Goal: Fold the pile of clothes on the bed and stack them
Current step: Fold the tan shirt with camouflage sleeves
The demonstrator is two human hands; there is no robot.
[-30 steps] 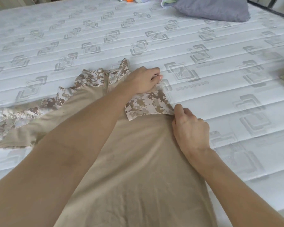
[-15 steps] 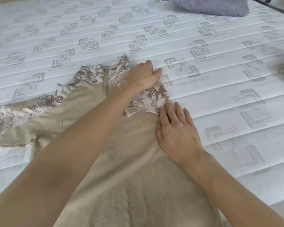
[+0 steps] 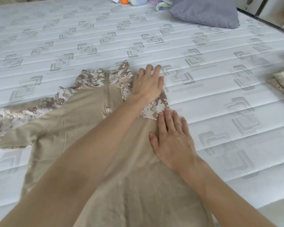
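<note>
A tan shirt (image 3: 82, 122) with camouflage sleeves and a zipped collar lies flat on the white patterned mattress (image 3: 203, 99). Its right sleeve is folded in over the chest; the left sleeve stretches out to the left. My left hand (image 3: 147, 86) reaches across and presses flat on the folded camouflage sleeve near the shoulder. My right hand (image 3: 172, 140) lies flat on the tan body just below the sleeve's cuff, fingers straight. My left forearm covers part of the shirt's middle.
A camouflage garment (image 3: 282, 82) lies at the right edge of the bed. A grey pillow (image 3: 205, 12) sits at the far right corner, with small colourful items (image 3: 131, 0) beside it. The dark bed frame (image 3: 266, 24) runs along the right side.
My right hand has gone from pinching the sleeve's cuff corner to lying flat on the shirt. My left hand has flattened its fingers over the folded sleeve.
</note>
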